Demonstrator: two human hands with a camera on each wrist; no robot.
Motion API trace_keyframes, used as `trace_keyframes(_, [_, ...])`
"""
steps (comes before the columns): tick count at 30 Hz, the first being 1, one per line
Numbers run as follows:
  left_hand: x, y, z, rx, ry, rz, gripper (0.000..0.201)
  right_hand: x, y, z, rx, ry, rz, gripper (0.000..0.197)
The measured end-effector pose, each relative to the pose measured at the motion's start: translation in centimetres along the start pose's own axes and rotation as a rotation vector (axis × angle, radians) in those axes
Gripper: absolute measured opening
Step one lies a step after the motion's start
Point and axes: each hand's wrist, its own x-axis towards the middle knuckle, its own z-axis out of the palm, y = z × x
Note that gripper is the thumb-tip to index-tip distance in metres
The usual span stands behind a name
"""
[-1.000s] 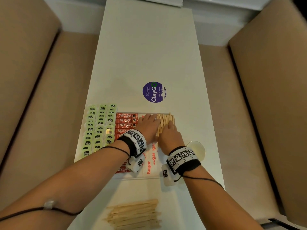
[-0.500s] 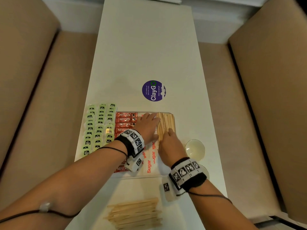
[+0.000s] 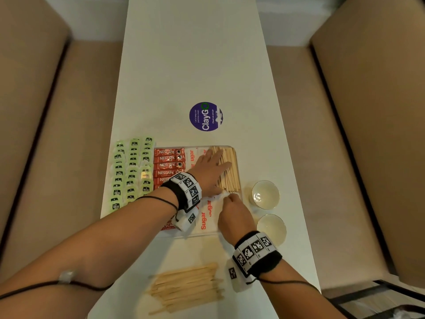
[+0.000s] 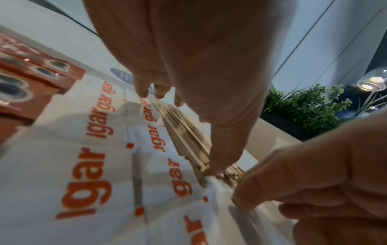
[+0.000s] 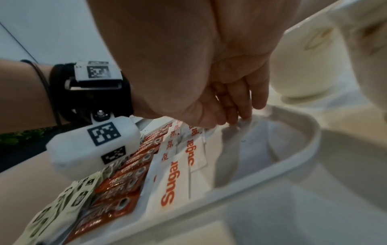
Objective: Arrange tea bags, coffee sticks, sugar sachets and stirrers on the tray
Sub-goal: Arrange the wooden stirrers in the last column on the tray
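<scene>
A white tray [image 3: 197,236] holds red coffee sticks [image 3: 169,162], white sugar sachets [image 3: 207,215] and a row of wooden stirrers [image 3: 230,171] at its right. Green tea bags [image 3: 131,171] lie in rows along its left side. My left hand [image 3: 211,169] lies flat on the stirrers [image 4: 188,132], fingers straight and spread. Just nearer me, my right hand [image 3: 230,196] is curled and pinches the edge of a sugar sachet [image 5: 245,126] beside the stirrers' near ends. My left wrist hides part of the coffee sticks.
A loose pile of stirrers [image 3: 186,288] lies on the white table near me. Two small glass bowls [image 3: 265,194] [image 3: 272,227] stand right of the tray. A purple round sticker [image 3: 205,116] sits beyond it. Beige sofa seats flank the table.
My right hand has drawn back toward me off the stirrers and now pinches a sugar sachet. My left hand stays on the stirrers, its fingers spread wider.
</scene>
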Motion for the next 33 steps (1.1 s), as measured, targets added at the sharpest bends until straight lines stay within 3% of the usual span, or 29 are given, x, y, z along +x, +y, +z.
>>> trace_keyframes(4, [0.6,0.7,-0.5,0.001,-0.036,-0.004,0.086,0.9,-0.4,-0.4,0.001,0.027,-0.032,0.034])
trace_keyframes(13, [1.2,0.2,-0.2,0.027,-0.066,0.014,0.088,0.8,1.2,0.5,0.024,0.039,0.003,0.026])
trace_keyframes(22, [1.4,0.1,-0.4,0.035,-0.050,0.038,0.080,1.6,1.4,-0.3,-0.002,0.036,-0.009,0.021])
trace_keyframes(28, [1.4,-0.5,-0.7,0.027,-0.019,0.042,0.084,1.8,1.3,-1.0,-0.044,0.041,-0.035,0.018])
trace_keyframes(33, [1.4,-1.9,-1.8,0.026,0.007,0.015,0.074,1.4,1.4,-0.9,-0.054,0.029,-0.101,0.019])
